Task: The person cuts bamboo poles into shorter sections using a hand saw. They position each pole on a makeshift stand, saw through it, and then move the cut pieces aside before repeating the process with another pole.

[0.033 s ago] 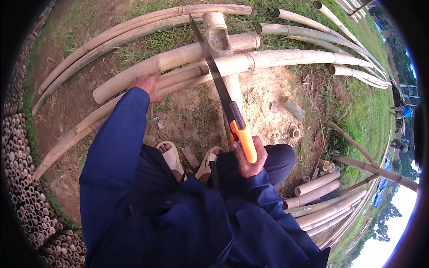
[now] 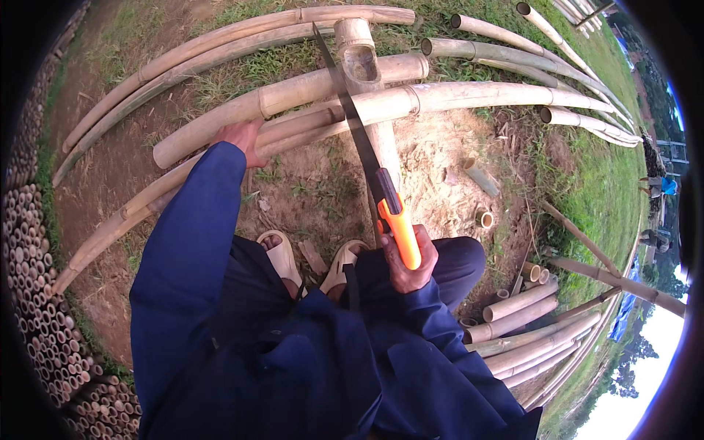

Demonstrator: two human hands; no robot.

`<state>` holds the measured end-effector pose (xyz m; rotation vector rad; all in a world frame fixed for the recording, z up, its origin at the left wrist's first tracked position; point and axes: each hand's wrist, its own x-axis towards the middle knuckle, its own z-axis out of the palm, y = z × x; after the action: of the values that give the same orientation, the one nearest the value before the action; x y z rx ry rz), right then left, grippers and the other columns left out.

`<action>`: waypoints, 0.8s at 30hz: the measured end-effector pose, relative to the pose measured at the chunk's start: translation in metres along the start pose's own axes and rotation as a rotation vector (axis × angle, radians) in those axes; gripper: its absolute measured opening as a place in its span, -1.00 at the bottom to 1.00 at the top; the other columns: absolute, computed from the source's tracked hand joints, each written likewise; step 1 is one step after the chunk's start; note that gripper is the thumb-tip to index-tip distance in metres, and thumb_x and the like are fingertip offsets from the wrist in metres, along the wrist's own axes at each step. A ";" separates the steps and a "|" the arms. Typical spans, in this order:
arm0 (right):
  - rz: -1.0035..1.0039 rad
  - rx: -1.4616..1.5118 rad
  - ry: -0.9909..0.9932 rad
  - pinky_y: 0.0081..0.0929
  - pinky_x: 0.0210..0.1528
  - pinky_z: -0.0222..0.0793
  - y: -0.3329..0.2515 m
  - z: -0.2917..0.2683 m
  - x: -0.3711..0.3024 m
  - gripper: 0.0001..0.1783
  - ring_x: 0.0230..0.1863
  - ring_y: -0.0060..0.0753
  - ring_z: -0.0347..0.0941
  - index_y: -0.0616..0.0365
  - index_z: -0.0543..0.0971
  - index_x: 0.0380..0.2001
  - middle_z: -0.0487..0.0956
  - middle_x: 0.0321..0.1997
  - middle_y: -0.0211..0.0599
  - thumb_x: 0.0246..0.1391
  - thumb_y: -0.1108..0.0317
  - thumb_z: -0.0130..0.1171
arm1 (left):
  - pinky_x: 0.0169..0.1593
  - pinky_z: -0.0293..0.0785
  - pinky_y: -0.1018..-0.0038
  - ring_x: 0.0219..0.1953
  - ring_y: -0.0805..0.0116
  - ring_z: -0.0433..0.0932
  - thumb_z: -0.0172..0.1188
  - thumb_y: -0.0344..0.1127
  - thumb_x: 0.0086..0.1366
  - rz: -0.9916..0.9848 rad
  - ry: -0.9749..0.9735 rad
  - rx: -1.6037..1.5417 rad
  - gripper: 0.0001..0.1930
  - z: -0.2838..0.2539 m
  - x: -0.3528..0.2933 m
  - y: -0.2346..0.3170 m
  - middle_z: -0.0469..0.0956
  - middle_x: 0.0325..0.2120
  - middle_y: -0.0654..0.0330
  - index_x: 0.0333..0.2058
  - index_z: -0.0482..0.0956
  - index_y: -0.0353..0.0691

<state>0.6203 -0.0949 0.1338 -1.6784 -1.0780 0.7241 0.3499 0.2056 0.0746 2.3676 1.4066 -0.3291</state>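
My right hand (image 2: pixel 411 268) is closed round the orange handle of a hand saw (image 2: pixel 400 227). Its long dark blade points away from me and lies across a long bamboo pole (image 2: pixel 469 97); whether the teeth have entered the bamboo I cannot tell. To the left of the blade, my left hand (image 2: pixel 242 141) grips the bamboo where poles run side by side, its fingertips partly hidden. Just beyond, a thicker bamboo pole (image 2: pixel 315 89) rests against a crosswise bamboo support with a notched end (image 2: pixel 359 64), which runs beneath the sawn pole toward me.
More bamboo poles (image 2: pixel 220 53) lie beyond and at the far right (image 2: pixel 506 53). Short cut pieces (image 2: pixel 521 299) are piled near my right knee, and a loose offcut (image 2: pixel 480 177) lies on the dirt. Stacked bamboo (image 2: pixel 33 271) lines the left. People (image 2: pixel 664 183) are distant at right.
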 end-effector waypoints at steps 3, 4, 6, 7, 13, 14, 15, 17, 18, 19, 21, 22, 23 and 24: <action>-0.112 -0.080 -0.056 -0.43 -0.32 0.57 -0.008 0.002 0.004 -0.79 -0.51 -0.52 0.58 0.26 0.60 -0.16 0.67 -0.49 -0.28 0.20 0.44 0.40 | 0.23 0.51 0.05 0.09 -0.12 0.62 0.60 -0.02 -0.13 0.005 -0.001 -0.005 -0.15 0.001 0.002 0.001 0.66 -0.03 -0.10 0.15 0.49 -0.20; -0.001 -0.042 -0.102 -0.42 -0.33 0.56 -0.011 0.006 0.014 -0.80 -0.52 -0.51 0.57 0.27 0.60 -0.17 0.67 -0.49 -0.27 0.21 0.44 0.38 | 0.24 0.50 0.04 0.09 -0.12 0.62 0.60 -0.02 -0.13 0.005 0.005 -0.002 -0.14 0.001 0.003 0.001 0.66 -0.03 -0.10 0.16 0.49 -0.19; 0.217 0.031 -0.171 -0.41 -0.35 0.53 -0.020 0.015 0.040 -0.81 -0.53 -0.51 0.54 0.30 0.61 -0.17 0.65 -0.50 -0.26 0.23 0.43 0.36 | 0.24 0.50 0.04 0.09 -0.11 0.63 0.60 -0.02 -0.12 -0.019 -0.014 0.007 -0.13 -0.009 0.010 0.004 0.66 -0.02 -0.09 0.18 0.48 -0.18; 0.026 0.007 -0.133 -0.39 -0.37 0.49 0.001 0.021 0.042 -0.78 -0.54 -0.48 0.51 0.32 0.63 -0.15 0.62 -0.52 -0.25 0.25 0.39 0.34 | 0.24 0.50 0.04 0.09 -0.11 0.63 0.60 -0.02 -0.12 -0.026 -0.028 0.010 -0.13 -0.012 0.011 0.008 0.66 -0.01 -0.09 0.18 0.47 -0.18; 0.047 -0.071 -0.221 -0.49 -0.08 0.53 -0.033 -0.017 -0.026 -0.63 -0.20 -0.47 0.64 0.25 0.63 0.10 0.71 -0.18 -0.26 0.25 0.41 0.31 | 0.15 0.55 0.06 0.03 -0.14 0.65 0.60 -0.09 -0.14 0.012 0.103 0.044 -0.11 0.004 -0.001 -0.004 0.68 -0.08 -0.13 0.22 0.47 -0.20; 0.050 -0.075 -0.222 -0.47 -0.06 0.55 -0.036 -0.018 -0.029 -0.64 -0.17 -0.41 0.68 0.25 0.63 0.11 0.74 -0.14 -0.21 0.27 0.42 0.29 | 0.15 0.54 0.05 0.03 -0.13 0.65 0.60 -0.09 -0.14 0.003 0.083 0.032 -0.10 0.001 0.000 0.000 0.68 -0.08 -0.13 0.22 0.47 -0.20; 0.036 -0.077 -0.229 -0.45 -0.04 0.57 -0.036 -0.017 -0.023 -0.65 -0.14 -0.36 0.73 0.24 0.63 0.11 0.77 -0.10 -0.16 0.28 0.44 0.26 | 0.15 0.54 0.05 0.04 -0.13 0.65 0.60 -0.08 -0.14 -0.008 0.062 0.020 -0.10 -0.002 0.002 0.006 0.68 -0.07 -0.13 0.22 0.48 -0.20; 0.182 -0.184 -0.315 -0.41 -0.25 0.56 -0.022 -0.007 0.017 -0.81 -0.32 -0.38 0.71 0.30 0.66 -0.13 0.72 -0.40 -0.20 0.25 0.42 0.30 | 0.17 0.54 0.06 0.06 -0.12 0.64 0.62 -0.04 -0.14 -0.034 0.002 0.011 -0.13 -0.005 0.003 0.015 0.66 -0.03 -0.11 0.18 0.50 -0.20; 0.150 0.006 -0.211 -0.39 -0.38 0.47 -0.013 0.013 0.042 -0.83 -0.45 -0.46 0.60 0.31 0.61 -0.30 0.59 -0.57 -0.27 0.24 0.40 0.32 | 0.20 0.53 0.08 0.07 -0.12 0.63 0.63 0.00 -0.12 -0.047 -0.007 0.017 -0.16 -0.008 0.008 0.021 0.64 0.01 -0.08 0.13 0.51 -0.20; 0.107 -0.031 -0.199 -0.41 -0.39 0.46 -0.010 0.018 0.054 -0.82 -0.47 -0.50 0.55 0.31 0.60 -0.32 0.57 -0.58 -0.30 0.24 0.39 0.33 | 0.22 0.51 0.05 0.11 -0.14 0.61 0.63 0.03 -0.12 -0.027 -0.031 -0.007 -0.13 -0.002 0.014 0.014 0.63 0.03 -0.10 0.16 0.50 -0.21; -0.011 -0.009 -0.166 -0.45 -0.39 0.42 0.003 0.029 0.069 -0.80 -0.51 -0.56 0.40 0.32 0.59 -0.31 0.56 -0.56 -0.30 0.24 0.37 0.34 | 0.29 0.43 -0.01 0.16 -0.21 0.56 0.64 0.09 -0.13 0.045 0.127 0.042 -0.03 0.008 0.005 -0.001 0.60 0.06 -0.14 0.24 0.45 -0.21; -0.077 0.035 -0.152 -0.44 -0.40 0.43 0.008 0.025 0.058 -0.80 -0.51 -0.57 0.41 0.33 0.61 -0.27 0.56 -0.55 -0.31 0.23 0.38 0.35 | 0.31 0.41 -0.02 0.16 -0.19 0.57 0.62 0.09 -0.13 0.039 0.049 0.069 -0.06 0.000 0.003 -0.003 0.61 0.04 -0.16 0.20 0.46 -0.23; 0.063 0.028 -0.246 -0.46 -0.36 0.47 -0.003 0.006 0.038 -0.80 -0.43 -0.56 0.54 0.33 0.62 -0.21 0.62 -0.51 -0.28 0.23 0.38 0.34 | 0.27 0.46 0.00 0.12 -0.16 0.60 0.61 0.08 -0.13 0.015 0.021 0.016 -0.10 -0.001 0.000 -0.006 0.65 0.00 -0.15 0.16 0.48 -0.25; 0.128 0.101 -0.258 -0.46 -0.27 0.55 -0.007 -0.012 0.010 -0.74 -0.29 -0.50 0.67 0.33 0.64 -0.09 0.71 -0.40 -0.23 0.24 0.39 0.33 | 0.20 0.52 0.04 0.06 -0.12 0.65 0.59 0.06 -0.13 0.039 -0.015 0.012 -0.14 -0.007 0.007 -0.003 0.68 -0.07 -0.12 0.12 0.49 -0.24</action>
<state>0.6330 -0.0896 0.1453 -1.6090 -1.0969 1.0834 0.3508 0.2153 0.0780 2.3946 1.3534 -0.3446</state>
